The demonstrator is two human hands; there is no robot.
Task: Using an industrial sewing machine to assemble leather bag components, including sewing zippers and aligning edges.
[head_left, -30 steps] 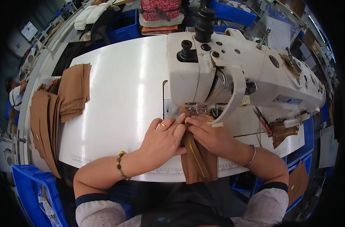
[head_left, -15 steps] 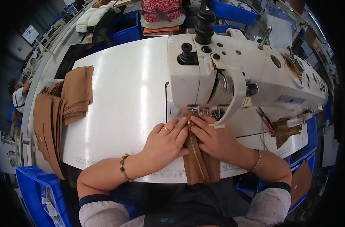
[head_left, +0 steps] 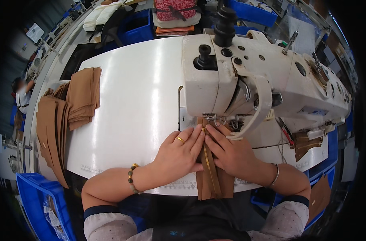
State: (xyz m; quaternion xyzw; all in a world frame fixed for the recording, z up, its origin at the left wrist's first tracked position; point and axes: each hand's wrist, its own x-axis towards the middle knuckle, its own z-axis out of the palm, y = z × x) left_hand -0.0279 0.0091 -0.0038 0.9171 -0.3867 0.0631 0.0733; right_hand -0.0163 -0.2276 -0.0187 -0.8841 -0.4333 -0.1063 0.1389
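Observation:
A brown fabric piece with a gold-toothed zipper (head_left: pixel 209 166) lies at the sewing machine (head_left: pixel 227 76), its far end under the needle area and its near end hanging over the table's front edge. My left hand (head_left: pixel 179 154) rests along its left side, fingers stretched out, fingertips at the zipper. On the other side my right hand (head_left: pixel 233 154) lies with fingers spread, its fingertips near the zipper pull just in front of the presser foot. Both hands press down on the fabric; neither is wrapped round it. The needle itself is hidden.
Stacks of brown fabric pieces (head_left: pixel 82 96) lie at the table's left. Red-handled snips (head_left: pixel 286 134) and another brown zippered piece (head_left: pixel 307 144) are beside the machine at right. Blue bins (head_left: pixel 36 184) flank the white table (head_left: pixel 127 100). A person (head_left: pixel 22 94) sits far left.
The whole view has shifted slightly, with machine and table a little further right. My hands keep about the same place on the zippered fabric.

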